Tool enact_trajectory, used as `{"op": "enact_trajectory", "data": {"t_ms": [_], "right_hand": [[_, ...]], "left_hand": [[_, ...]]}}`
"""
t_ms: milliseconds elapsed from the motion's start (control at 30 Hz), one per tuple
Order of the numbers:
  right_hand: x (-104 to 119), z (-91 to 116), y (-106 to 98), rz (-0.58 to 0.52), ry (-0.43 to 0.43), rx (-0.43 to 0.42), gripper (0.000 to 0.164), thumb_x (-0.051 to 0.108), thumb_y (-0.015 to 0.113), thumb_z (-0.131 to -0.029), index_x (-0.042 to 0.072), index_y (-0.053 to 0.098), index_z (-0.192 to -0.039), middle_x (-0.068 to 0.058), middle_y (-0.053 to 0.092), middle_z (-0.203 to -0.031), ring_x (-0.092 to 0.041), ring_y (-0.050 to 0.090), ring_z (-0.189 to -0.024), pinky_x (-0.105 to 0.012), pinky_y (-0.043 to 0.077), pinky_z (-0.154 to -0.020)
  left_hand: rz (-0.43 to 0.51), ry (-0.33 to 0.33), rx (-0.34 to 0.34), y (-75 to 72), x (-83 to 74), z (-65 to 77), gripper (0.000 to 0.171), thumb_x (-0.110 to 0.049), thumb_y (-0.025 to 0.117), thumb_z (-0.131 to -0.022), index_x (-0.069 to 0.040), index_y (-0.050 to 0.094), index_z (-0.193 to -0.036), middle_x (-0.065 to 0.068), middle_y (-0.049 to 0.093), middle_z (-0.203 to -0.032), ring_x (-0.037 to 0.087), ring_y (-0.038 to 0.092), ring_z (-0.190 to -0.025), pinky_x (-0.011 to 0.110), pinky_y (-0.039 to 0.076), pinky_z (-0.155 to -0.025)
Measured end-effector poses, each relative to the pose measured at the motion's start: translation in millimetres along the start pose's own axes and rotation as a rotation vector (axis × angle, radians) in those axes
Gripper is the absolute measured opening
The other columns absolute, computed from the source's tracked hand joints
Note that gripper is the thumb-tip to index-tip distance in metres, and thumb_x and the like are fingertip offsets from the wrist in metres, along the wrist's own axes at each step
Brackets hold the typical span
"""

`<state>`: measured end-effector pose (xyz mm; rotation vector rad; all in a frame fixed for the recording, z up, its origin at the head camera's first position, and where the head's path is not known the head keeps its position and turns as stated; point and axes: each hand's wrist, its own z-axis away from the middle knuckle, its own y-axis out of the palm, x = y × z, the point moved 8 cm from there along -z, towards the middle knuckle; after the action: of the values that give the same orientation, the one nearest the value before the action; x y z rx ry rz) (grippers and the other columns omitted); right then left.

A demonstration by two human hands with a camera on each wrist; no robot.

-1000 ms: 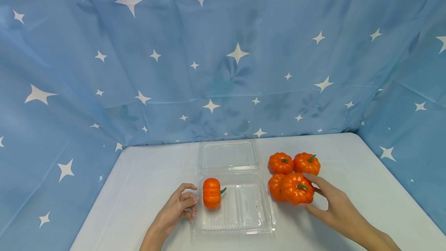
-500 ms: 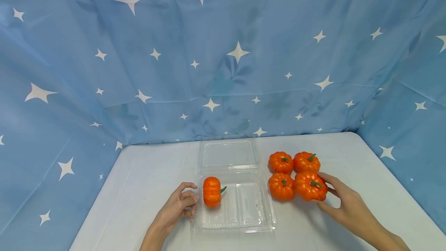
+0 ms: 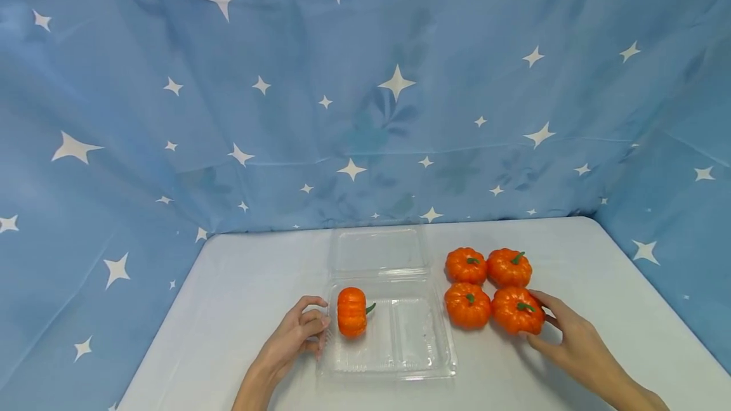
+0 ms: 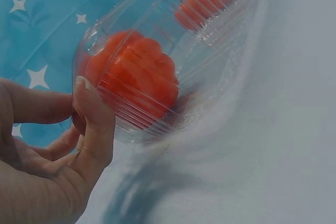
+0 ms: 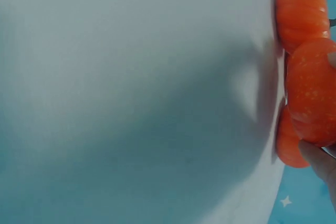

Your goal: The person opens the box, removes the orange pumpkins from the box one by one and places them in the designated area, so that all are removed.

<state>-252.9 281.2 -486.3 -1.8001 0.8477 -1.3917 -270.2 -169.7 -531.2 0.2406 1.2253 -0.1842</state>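
Observation:
Thumb and fingers of my left hand (image 3: pixel 289 339) pinch the left rim of a clear plastic clamshell box (image 3: pixel 414 341); the left wrist view shows the box wall (image 4: pixel 210 85) close up. Inside, at the left, a small orange pumpkin (image 3: pixel 351 313) lies on its side, its green stem facing right. My right hand (image 3: pixel 577 341) grips another orange pumpkin (image 3: pixel 517 311) from its right side, thumb at the front. That pumpkin (image 5: pixel 313 93) is the front-right one of a two-by-two group, and its green stem points up.
Beside the held pumpkin sits a front-left pumpkin (image 3: pixel 467 305); behind are a back-left pumpkin (image 3: pixel 465 265) and a back-right pumpkin (image 3: pixel 509 267). The box's lid (image 3: pixel 377 251) lies folded back on the white table (image 3: pixel 257 271). A blue starred cloth (image 3: pixel 285 125) hangs behind.
My right hand has carried its pumpkin rightward, from overlapping the front-left pumpkin to beside it, and lower toward the table. The left hand has stayed at the box rim. The head view has shifted slightly.

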Motion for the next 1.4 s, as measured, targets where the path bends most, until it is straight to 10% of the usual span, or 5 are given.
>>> {"op": "enact_trajectory", "data": {"t_ms": [1033, 1400], "right_hand": [[-9, -8, 19, -0.023, 0.03, 0.106, 0.083, 0.011, 0.085, -0.08, -0.009, 0.039, -0.147, -0.036, 0.048, -0.144, -0.052, 0.058, -0.122, -0.06, 0.055, -0.092], [20, -11, -2, -0.032, -0.129, -0.091, 0.08, 0.013, 0.087, -0.081, -0.001, 0.044, -0.147, -0.027, 0.049, -0.145, -0.05, 0.047, -0.129, -0.073, 0.043, -0.093]], "left_hand": [[-0.006, 0.002, -0.014, 3.4, 1.6, 0.1, 0.05, -0.01, 0.064, -0.097, 0.002, 0.037, -0.137, 0.001, 0.059, -0.086, 0.014, 0.053, -0.061, 0.027, 0.05, -0.055], [-0.009, 0.012, -0.02, 1.9, 0.0, 1.0, 0.048, -0.01, 0.063, -0.098, 0.002, 0.038, -0.137, 0.0, 0.06, -0.085, 0.014, 0.053, -0.064, 0.028, 0.051, -0.055]]}}
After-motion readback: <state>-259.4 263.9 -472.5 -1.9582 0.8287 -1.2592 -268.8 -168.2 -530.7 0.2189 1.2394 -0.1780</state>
